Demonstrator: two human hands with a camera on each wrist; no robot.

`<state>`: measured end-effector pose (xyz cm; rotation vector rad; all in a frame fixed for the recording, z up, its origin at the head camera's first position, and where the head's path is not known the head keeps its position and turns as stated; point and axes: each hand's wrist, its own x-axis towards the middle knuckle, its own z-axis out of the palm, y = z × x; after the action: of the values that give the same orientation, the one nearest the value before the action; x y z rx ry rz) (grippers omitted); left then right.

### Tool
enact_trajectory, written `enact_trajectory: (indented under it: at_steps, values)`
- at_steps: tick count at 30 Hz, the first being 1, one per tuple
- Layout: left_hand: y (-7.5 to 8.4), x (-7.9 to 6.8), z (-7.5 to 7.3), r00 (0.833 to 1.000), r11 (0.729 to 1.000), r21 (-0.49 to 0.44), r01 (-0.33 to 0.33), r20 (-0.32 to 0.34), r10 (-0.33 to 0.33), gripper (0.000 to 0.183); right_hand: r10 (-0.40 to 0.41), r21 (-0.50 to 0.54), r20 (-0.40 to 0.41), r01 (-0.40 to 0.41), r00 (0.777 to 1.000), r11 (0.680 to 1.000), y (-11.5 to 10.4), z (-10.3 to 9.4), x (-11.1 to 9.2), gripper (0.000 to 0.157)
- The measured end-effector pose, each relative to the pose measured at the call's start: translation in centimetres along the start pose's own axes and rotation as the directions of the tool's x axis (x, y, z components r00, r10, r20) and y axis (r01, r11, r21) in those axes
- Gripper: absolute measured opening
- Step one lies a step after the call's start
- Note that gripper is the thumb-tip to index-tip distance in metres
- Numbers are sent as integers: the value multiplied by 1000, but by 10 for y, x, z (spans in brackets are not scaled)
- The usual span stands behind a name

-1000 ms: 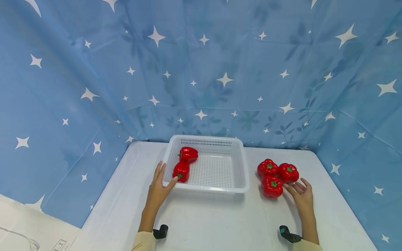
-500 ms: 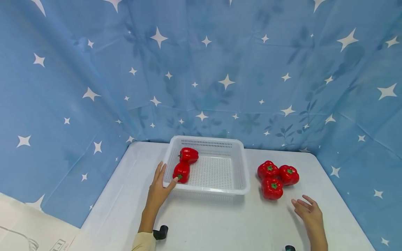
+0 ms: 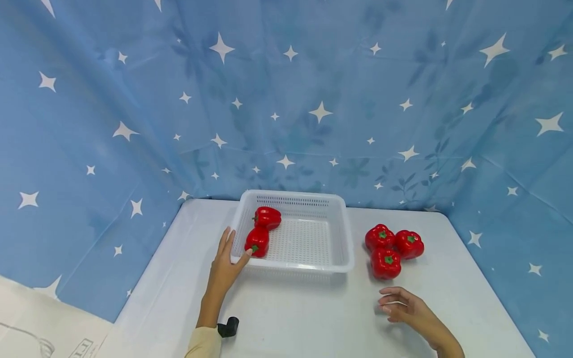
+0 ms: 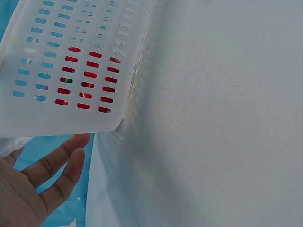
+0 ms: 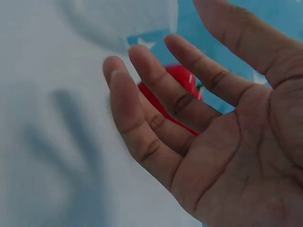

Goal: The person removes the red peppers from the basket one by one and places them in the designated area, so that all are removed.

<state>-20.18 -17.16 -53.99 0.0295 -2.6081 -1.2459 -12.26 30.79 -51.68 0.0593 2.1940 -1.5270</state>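
My left hand (image 3: 225,263) holds the near left corner of a white plastic basket (image 3: 295,267), thumb over the front rim and fingers along the outer left side. Two red bell peppers lie inside at the left: the nearer bell pepper (image 3: 257,240) by my thumb, the other bell pepper (image 3: 268,218) behind it. In the left wrist view, red shows through the slots of the basket wall (image 4: 52,118). My right hand (image 3: 412,315), holding nothing, has its fingers loosely bent over the table, just nearer than three bell peppers: a front one (image 3: 385,268), a back one (image 3: 377,242) and a right one (image 3: 405,251).
The three peppers outside stand clustered to the basket's right on the white-covered table (image 3: 304,318). A blue curtain with white stars (image 3: 286,124) hangs behind the table and along both sides. At the lower left lies a pale printed surface (image 3: 40,323).
My right hand first draws back from beside the right pepper, then swings left to below the front pepper. My left hand, the basket and the peppers keep their places.
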Motion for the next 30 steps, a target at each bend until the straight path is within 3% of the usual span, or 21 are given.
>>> enact_trajectory:
  at_steps: [4, 10, 14, 18, 22, 30]
  values:
    - [0, 3, -1, 1000, 1000, -10, -5, -8, 5, 85, -136, 13, 107, 136, 985, 991, -29, 12, 9, 59]
    - [0, 0, -1, 999, 999, -27, 34, 15, -33, 84, -345, 77, 218, 336, 913, 939, -62, 34, 24, 58]
    - [1, -1, -2, 999, 999, -20, 47, 25, -46, 86, -434, 83, 243, 427, 867, 900, -77, 48, 36, 57]
    - [2, 0, -2, 999, 999, -13, 33, 17, -33, 88, -496, 85, 229, 490, 838, 867, -88, 60, 51, 51]
    - [2, 1, -2, 1000, 999, -17, 29, 10, -29, 87, -513, 102, 177, 502, 840, 859, -95, 70, 63, 49]
    - [1, -3, -2, 999, 999, -19, 35, 17, -35, 86, -480, 78, 26, 477, 877, 875, -107, 84, 77, 49]
